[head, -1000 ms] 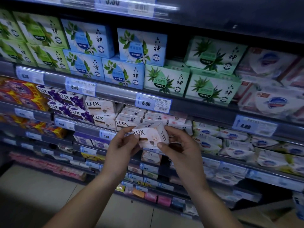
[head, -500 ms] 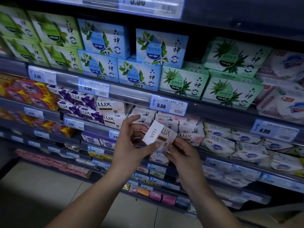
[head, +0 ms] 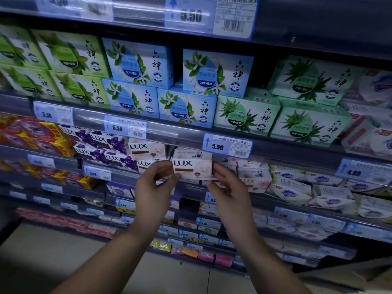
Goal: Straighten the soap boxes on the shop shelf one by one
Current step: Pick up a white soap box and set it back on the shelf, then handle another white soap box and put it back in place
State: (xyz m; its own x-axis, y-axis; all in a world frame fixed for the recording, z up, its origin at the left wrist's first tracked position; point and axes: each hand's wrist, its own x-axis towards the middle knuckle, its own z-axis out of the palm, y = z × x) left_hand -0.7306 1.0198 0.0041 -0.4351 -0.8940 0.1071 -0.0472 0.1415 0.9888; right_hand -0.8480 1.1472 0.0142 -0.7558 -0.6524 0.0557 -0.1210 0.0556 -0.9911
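Soap box (head: 192, 169) level before the shelf (head: 67, 164), grip of left hand (head: 152, 187) and right hand (head: 229, 187) clamped on its ends.

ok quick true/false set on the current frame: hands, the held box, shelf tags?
1. The left hand and right hand each hold one end of the white LUX box. True.
2. The held box's logo is upside down. False: LUX reads upright and faces the camera.
3. The price tag just above and right of the held box reads 4.80. False: it reads 5.50.
4. Purple LUX boxes sit to the left of the held box. True.
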